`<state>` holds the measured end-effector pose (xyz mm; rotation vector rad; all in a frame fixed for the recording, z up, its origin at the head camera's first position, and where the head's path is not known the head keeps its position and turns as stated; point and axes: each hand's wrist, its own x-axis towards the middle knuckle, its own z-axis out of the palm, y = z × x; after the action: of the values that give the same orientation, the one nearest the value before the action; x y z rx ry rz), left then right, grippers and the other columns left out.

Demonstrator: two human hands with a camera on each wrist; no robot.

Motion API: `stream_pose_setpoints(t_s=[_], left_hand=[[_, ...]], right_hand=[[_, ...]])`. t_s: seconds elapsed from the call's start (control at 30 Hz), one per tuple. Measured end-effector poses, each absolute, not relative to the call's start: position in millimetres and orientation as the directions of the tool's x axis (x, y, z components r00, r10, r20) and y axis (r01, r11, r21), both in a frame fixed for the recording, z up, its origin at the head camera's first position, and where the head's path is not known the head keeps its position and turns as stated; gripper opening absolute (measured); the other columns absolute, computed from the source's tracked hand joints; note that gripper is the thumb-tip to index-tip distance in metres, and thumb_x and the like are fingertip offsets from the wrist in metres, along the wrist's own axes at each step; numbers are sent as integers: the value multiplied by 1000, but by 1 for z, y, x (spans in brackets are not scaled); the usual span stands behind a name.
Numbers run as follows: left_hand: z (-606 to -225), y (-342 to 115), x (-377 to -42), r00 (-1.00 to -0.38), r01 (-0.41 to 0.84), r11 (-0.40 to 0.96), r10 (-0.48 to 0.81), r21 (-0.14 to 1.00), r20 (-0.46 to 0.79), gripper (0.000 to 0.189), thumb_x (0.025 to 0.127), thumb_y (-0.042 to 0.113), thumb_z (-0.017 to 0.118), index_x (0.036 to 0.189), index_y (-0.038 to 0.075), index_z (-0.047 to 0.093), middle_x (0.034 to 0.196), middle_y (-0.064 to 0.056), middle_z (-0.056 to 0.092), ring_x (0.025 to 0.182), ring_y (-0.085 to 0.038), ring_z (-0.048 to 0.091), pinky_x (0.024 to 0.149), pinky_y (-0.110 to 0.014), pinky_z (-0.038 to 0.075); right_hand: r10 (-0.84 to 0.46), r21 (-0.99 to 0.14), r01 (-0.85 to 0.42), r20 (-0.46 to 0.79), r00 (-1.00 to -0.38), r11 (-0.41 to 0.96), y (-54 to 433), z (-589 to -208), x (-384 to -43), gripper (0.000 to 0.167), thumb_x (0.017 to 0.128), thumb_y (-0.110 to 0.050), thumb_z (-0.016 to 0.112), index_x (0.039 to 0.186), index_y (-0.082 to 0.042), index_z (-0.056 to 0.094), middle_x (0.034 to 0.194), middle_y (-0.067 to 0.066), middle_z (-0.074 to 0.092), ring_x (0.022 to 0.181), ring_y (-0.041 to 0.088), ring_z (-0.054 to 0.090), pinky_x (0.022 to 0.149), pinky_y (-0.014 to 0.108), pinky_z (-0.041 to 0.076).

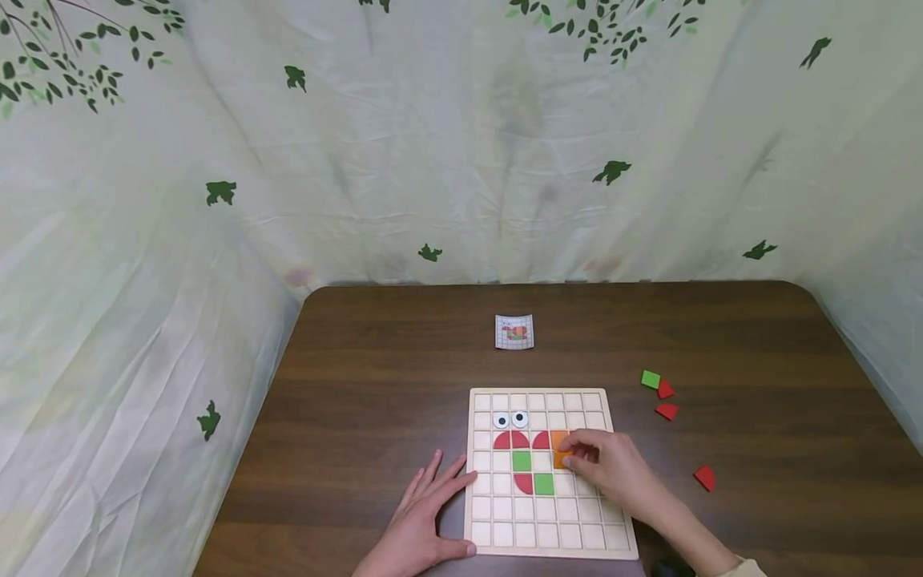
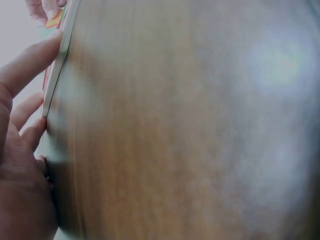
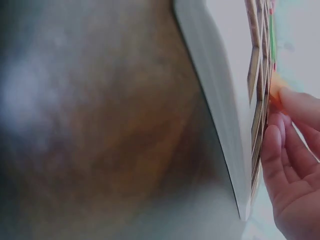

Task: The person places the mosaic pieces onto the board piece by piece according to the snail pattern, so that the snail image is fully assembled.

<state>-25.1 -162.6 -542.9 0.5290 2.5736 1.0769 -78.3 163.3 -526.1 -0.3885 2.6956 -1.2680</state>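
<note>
A wooden grid board (image 1: 548,531) lies on the brown table. My right hand (image 1: 613,469) is over its right half and pinches an orange square tile (image 1: 559,460) between thumb and fingers. Directly above that tile, another orange tile (image 1: 558,439) is partly covered by the fingers. In the right wrist view the pinched orange tile (image 3: 276,86) is tilted up from the grid. My left hand (image 1: 421,517) touches the board's left edge with spread, fairly straight fingers. Two googly-eye tiles (image 1: 510,420), red quarter-circle tiles (image 1: 502,441) and green square tiles (image 1: 544,485) sit in grid cells.
Behind the board lies a small picture card (image 1: 514,332) with a coloured grid pattern. To the right are a loose green square (image 1: 650,380) and red quarter-circle pieces (image 1: 704,478). A leaf-print curtain (image 1: 461,160) hangs behind the table (image 1: 375,401).
</note>
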Motion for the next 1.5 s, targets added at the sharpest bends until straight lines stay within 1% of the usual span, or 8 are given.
stream_pose_setpoints(t_s=[0.23, 0.43, 0.63, 0.87, 0.97, 1.17, 1.4, 1.5], left_hand=[[-544, -163, -25, -888, 224, 653, 442, 723, -124, 86, 66, 40, 87, 143, 32, 50, 158, 8, 31, 149, -30, 8, 111, -51, 6], [-545, -163, -25, -891, 237, 658, 441, 715, -110, 86, 66, 38, 87, 144, 32, 50, 158, 7, 31, 149, -30, 8, 111, -46, 5], [-544, -162, -25, -891, 228, 657, 439, 719, -119, 86, 66, 38, 87, 143, 31, 50, 158, 7, 31, 149, -30, 8, 112, -50, 6], [-543, -162, -26, -891, 233, 657, 439, 717, -114, 87, 66, 37, 87, 143, 31, 50, 158, 7, 31, 149, -30, 8, 111, -43, 4], [-544, -162, -26, -890, 229, 657, 440, 718, -118, 87, 65, 37, 87, 143, 30, 50, 158, 8, 31, 149, -29, 8, 112, -43, 4], [-543, -162, -26, -887, 219, 657, 442, 721, -133, 86, 66, 38, 87, 144, 31, 50, 158, 8, 31, 149, -29, 7, 112, -50, 6], [-543, -162, -25, -890, 232, 656, 442, 718, -116, 86, 66, 36, 87, 144, 31, 50, 158, 7, 31, 149, -29, 8, 112, -42, 3], [-543, -162, -25, -891, 230, 654, 440, 720, -115, 86, 66, 36, 87, 144, 31, 50, 158, 7, 31, 149, -29, 8, 111, -43, 3]], right_hand=[[-316, -728, -226, 14, -949, 647, 163, -527, -78, 25, 77, -8, 83, 87, -29, 73, 88, -16, 56, 74, 8, 51, 63, 22, 44], [-326, -739, -247, 39, -945, 627, 166, -529, -79, 24, 80, -2, 79, 85, -25, 72, 87, -13, 58, 73, 7, 51, 62, 21, 46], [-282, -783, -198, 30, -959, 590, 175, -527, -78, 24, 82, -2, 78, 93, -23, 74, 90, -12, 63, 73, 7, 54, 63, 22, 48], [-230, -780, -143, -1, -973, 609, 197, -516, -73, 24, 83, -6, 78, 98, -24, 73, 90, -11, 61, 72, 7, 54, 63, 23, 47], [-210, -766, -162, 35, -977, 623, 210, -514, -69, 25, 82, -5, 78, 99, -23, 72, 89, -11, 61, 70, 6, 55, 63, 23, 48], [-155, -714, -176, 95, -983, 678, 235, -517, -57, 27, 81, -6, 79, 99, -24, 72, 91, -14, 64, 70, 4, 56, 63, 22, 49], [-94, -655, -161, 136, -986, 738, 262, -516, -43, 24, 82, -13, 80, 98, -29, 72, 98, -15, 65, 79, 2, 58, 66, 20, 50], [-82, -624, -162, 156, -984, 765, 274, -515, -38, 25, 80, -14, 81, 98, -30, 73, 100, -14, 65, 86, 3, 58, 67, 18, 49]])
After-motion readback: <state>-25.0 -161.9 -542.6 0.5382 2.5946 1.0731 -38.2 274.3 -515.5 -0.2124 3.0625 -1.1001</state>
